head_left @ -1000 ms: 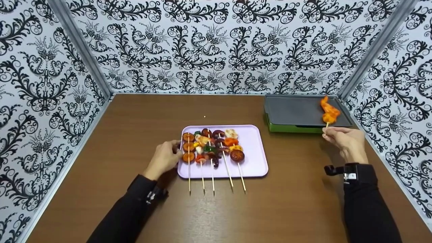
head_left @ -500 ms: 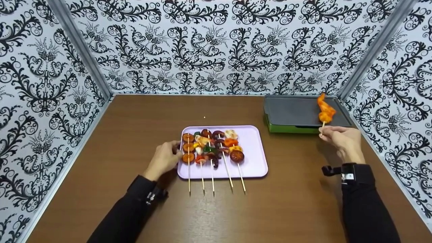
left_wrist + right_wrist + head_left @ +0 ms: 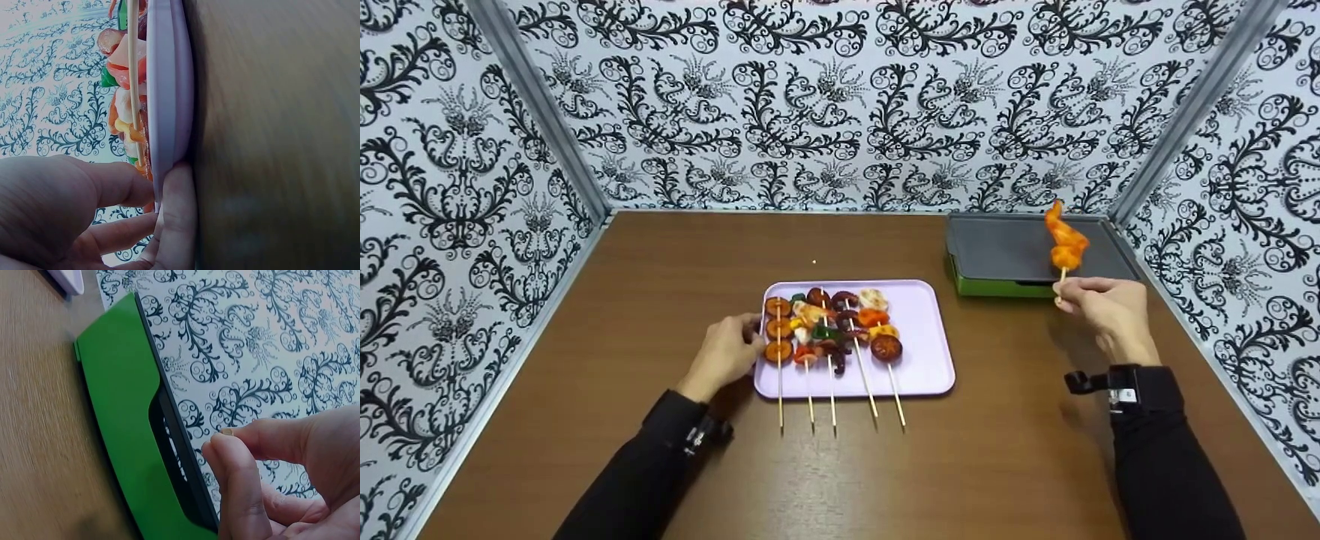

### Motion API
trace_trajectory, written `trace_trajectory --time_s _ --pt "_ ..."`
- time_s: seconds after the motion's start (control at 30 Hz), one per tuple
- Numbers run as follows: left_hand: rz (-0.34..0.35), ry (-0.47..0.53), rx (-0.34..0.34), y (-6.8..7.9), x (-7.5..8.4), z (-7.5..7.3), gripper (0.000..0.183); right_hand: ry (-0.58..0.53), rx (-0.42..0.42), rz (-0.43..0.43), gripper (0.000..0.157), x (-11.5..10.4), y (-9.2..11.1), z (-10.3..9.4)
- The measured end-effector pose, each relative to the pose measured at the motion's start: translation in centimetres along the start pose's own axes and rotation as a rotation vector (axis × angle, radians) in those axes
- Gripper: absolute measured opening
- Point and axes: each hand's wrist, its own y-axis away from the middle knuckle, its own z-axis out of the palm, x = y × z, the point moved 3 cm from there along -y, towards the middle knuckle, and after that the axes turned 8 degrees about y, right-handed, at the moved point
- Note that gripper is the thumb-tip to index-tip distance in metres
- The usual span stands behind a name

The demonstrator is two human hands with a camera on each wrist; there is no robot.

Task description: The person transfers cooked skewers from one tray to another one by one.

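My right hand (image 3: 1110,311) pinches the lower stick of a skewer (image 3: 1067,244) with bright orange food on it. That food overlaps the dark plate of the green-sided griddle (image 3: 1012,247) in the head view. From the right wrist, the thumb and fingertips (image 3: 216,441) meet around the stick's small end, and the griddle's green side stands close by. My left hand (image 3: 721,356) grips the left rim of the lilac tray (image 3: 926,352), fingers on both sides of the edge in the left wrist view. Several skewers (image 3: 832,330) of vegetables and meat pieces lie on the tray.
The brown wooden table (image 3: 675,262) carries everything. Stick ends from the tray overhang its front edge. Patterned wall panels (image 3: 840,105) enclose the back and sides, with the griddle near the back right corner. A tiny pale speck (image 3: 814,262) lies behind the tray.
My right hand has moved left with the orange skewer, whose food has shifted from the griddle's right part toward its middle. The left hand and tray stay in place.
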Motion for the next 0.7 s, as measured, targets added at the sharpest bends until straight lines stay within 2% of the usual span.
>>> trace_trajectory --time_s 0.17,0.5,0.7 --pt "-0.015 0.007 -0.002 0.0 0.0 0.0 0.046 0.092 -0.026 -0.014 0.048 -0.6 0.6 1.0" --pt "-0.026 0.010 -0.005 0.0 -0.1 0.0 0.046 0.080 -0.073 -0.080 0.040 -1.2 1.4 2.5" --pt "0.000 -0.003 0.006 0.0 0.0 0.0 0.046 0.083 -0.103 -0.109 0.047 -1.6 1.9 3.4"
